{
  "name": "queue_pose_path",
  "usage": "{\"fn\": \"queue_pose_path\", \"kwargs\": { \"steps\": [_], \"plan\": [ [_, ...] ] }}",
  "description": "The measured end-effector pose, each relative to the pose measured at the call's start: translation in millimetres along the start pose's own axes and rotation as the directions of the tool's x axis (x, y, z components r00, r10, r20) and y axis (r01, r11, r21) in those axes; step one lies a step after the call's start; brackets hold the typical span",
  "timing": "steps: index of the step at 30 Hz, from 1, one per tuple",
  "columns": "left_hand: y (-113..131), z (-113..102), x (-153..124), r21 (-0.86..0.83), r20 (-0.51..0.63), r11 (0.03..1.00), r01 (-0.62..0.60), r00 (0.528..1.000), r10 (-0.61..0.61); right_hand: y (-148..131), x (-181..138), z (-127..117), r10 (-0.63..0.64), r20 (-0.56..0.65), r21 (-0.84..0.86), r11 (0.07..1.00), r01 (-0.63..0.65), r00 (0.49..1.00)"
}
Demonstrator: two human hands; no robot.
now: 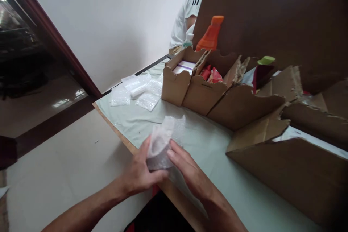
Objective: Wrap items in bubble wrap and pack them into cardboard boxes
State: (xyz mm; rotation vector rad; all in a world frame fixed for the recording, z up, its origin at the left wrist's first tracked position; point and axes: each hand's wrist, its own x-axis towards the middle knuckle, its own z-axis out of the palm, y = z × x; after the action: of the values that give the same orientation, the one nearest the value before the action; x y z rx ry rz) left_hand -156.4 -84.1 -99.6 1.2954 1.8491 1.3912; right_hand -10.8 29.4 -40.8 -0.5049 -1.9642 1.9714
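A piece of clear bubble wrap, folded or bag-shaped, is held up over the near edge of the table. My left hand grips it from the left and below, with the thumb along its lower edge. From the right, my right hand closes its fingers on the same piece. Whether anything lies inside the wrap I cannot make out. More bubble wrap pieces lie flat on the pale green tablecloth beyond my hands, and a rolled one rests among them.
Several cut cardboard boxes stand in a row along the table's right, holding red packets and other goods. An orange bottle rises behind them. A person in a white shirt is beyond a brown panel.
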Motion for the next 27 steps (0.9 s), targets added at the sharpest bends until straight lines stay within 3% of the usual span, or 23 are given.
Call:
{"fn": "queue_pose_path", "kwargs": {
  "steps": [2,3,7,10,12,14,16,17,20,22,25,27],
  "plan": [
    [-5.7,-6.5,4.6,-0.058,-0.12,0.994,0.09,0.988,-0.096,-2.4,6.2,-0.4,-0.061,0.112,-0.026,0.998,0.064,0.992],
    [-8.2,-14.9,9.8,-0.096,-0.177,0.987,0.132,0.973,-0.147,-1.9,9.2,-2.0,-0.056,0.113,-0.065,0.996,0.064,0.992],
    [-19.6,-55.1,34.1,-0.19,-0.423,0.96,0.204,0.866,-0.267,7.2,36.8,-19.3,0.001,-0.211,-0.264,0.963,-0.058,0.977],
    [-34.8,-58.9,42.1,-0.187,-0.475,0.961,0.204,0.837,-0.27,9.9,84.5,-35.6,-0.083,-0.298,-0.442,0.895,-0.06,0.951],
    [-47.7,-45.4,42.5,-0.09,-0.486,0.985,0.15,0.856,-0.175,6.0,128.6,-40.7,-0.175,-0.252,-0.642,0.766,-0.029,0.952],
    [-60.1,-28.2,42.0,0.146,-0.52,0.989,-0.007,0.85,0.083,0.3,178.4,-39.0,-0.233,-0.147,-0.833,0.553,0.006,0.961],
    [-69.3,-15.7,42.5,0.399,-0.508,0.904,-0.152,0.784,0.356,-3.3,228.1,-31.9,-0.233,-0.049,-0.926,0.375,0.043,0.971],
    [-72.2,-12.3,43.2,0.474,-0.492,0.86,-0.188,0.754,0.436,-3.3,250.9,-27.2,-0.225,-0.012,-0.943,0.327,0.064,0.974],
    [-75.2,-11.1,45.7,0.545,-0.452,0.81,-0.217,0.737,0.502,2.8,303.3,-13.5,-0.203,0.062,-0.951,0.284,0.119,0.977],
    [-75.0,-13.0,47.1,0.551,-0.44,0.804,-0.225,0.74,0.509,7.5,319.6,-8.1,-0.195,0.089,-0.952,0.27,0.141,0.977],
    [-76.0,-13.4,48.1,0.555,-0.441,0.802,-0.222,0.739,0.509,7.2,309.1,-8.8,-0.27,0.053,-0.949,0.286,0.133,0.961],
    [-77.3,-12.0,47.8,0.554,-0.446,0.801,-0.226,0.733,0.515,1.7,277.7,-14.3,-0.46,-0.012,-0.916,0.361,0.174,0.888]
  ]
}}
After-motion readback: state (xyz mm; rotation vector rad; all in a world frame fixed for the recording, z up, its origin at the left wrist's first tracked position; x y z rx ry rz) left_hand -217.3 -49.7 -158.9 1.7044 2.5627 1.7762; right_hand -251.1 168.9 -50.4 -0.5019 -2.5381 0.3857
